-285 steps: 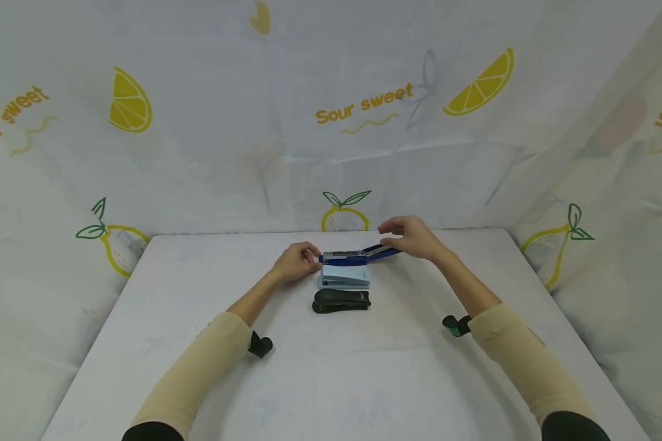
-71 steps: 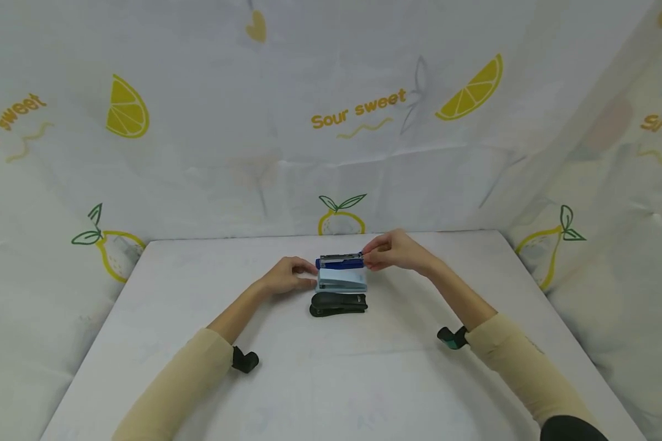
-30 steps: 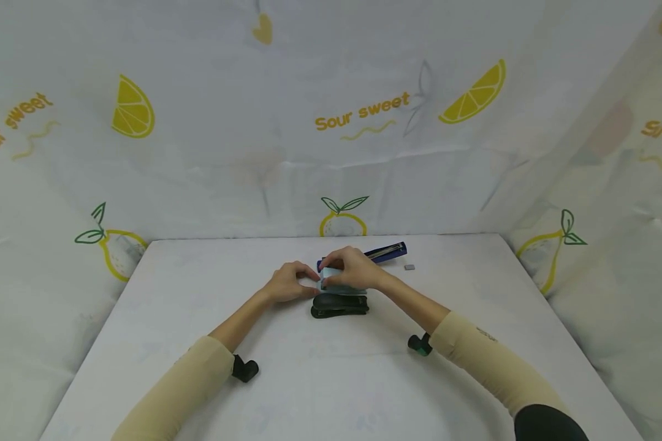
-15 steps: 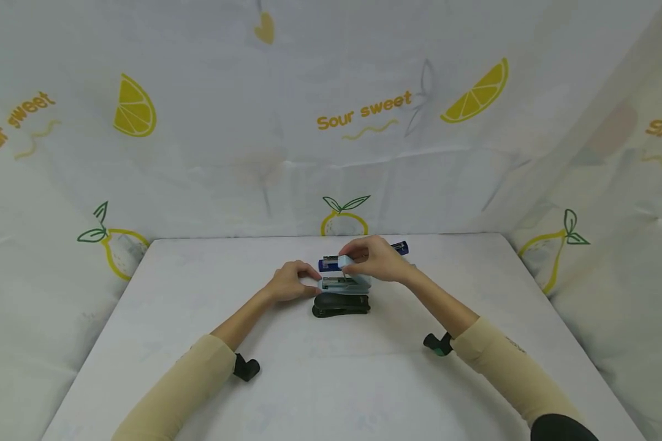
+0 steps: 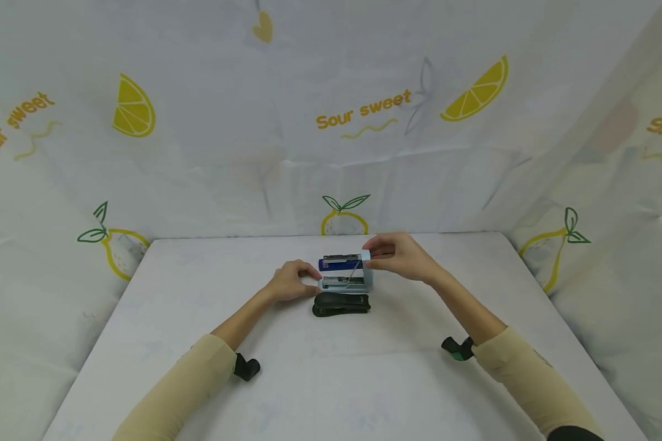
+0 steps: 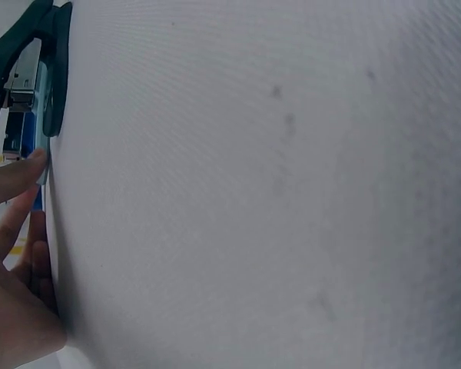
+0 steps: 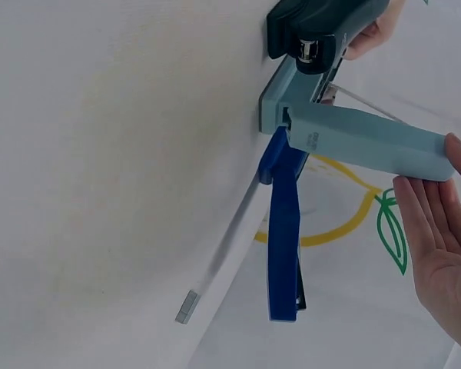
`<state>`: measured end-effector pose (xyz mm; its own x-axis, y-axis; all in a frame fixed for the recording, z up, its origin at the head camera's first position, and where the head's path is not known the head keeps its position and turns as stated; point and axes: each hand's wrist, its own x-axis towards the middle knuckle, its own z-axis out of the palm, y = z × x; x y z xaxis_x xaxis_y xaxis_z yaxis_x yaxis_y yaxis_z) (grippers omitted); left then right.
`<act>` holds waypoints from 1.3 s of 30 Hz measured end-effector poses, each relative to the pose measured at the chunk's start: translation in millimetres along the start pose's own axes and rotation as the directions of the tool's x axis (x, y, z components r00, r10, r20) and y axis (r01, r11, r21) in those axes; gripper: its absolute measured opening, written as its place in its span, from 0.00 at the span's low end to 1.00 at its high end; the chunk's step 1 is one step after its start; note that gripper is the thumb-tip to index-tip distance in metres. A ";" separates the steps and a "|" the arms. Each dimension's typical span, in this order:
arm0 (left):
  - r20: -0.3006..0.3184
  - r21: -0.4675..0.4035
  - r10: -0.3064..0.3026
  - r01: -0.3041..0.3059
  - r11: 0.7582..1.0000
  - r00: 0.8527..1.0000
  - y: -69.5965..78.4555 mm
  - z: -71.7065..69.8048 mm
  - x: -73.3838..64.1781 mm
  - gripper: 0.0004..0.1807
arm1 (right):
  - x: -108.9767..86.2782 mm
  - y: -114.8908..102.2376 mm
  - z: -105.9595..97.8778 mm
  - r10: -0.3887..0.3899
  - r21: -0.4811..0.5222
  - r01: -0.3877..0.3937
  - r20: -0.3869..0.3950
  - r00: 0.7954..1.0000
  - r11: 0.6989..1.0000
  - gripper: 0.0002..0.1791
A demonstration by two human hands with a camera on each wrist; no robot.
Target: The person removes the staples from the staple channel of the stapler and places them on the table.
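Observation:
A light blue stapler (image 5: 368, 280) sits on the table with its top cover lifted to about upright, baring the metal staple channel and a thin rod. My right hand (image 5: 403, 257) pinches the free end of that cover (image 7: 369, 142) between thumb and fingers. At the stapler's left end my left hand (image 5: 289, 282) grips the base with thumb and finger; its other fingers rest near the tabletop. Just behind lies a dark blue stapler (image 5: 339, 266), its cover (image 7: 284, 246) swung back, partly hidden by the light blue one. In front is a closed black stapler (image 5: 341, 304).
A small grey strip of staples (image 7: 187, 307) lies on the white table (image 7: 123, 192) to the right of the staplers. Behind the table hangs a white cloth (image 5: 226, 153) printed with lemons.
The right hand has left the dark blue stapler, taken the light blue stapler's cover and swung it up and to the right. The left hand has shifted from the dark blue stapler to the light blue one.

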<state>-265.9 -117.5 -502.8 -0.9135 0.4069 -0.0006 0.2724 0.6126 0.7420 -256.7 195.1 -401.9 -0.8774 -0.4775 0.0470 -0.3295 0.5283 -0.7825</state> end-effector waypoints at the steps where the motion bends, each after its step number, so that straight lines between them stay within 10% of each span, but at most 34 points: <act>1: 0.000 0.002 0.004 -0.004 1.000 1.000 -0.1 0.1 0.2 0.14 | -1.6 1.0 -2.1 0.008 0.008 -0.008 -0.001 1.000 1.000 0.20; 39: 0.011 0.004 0.010 -0.010 1.000 1.000 -1.6 -1.7 0.0 0.14 | -50.1 69.0 -46.6 0.170 0.019 -0.171 0.031 0.985 0.985 0.21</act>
<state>-266.8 -119.7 -502.9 -0.9072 0.4207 -0.0004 0.2831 0.6112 0.7391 -251.7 288.2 -429.3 -0.9093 -0.4023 -0.1065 -0.1678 0.5886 -0.7908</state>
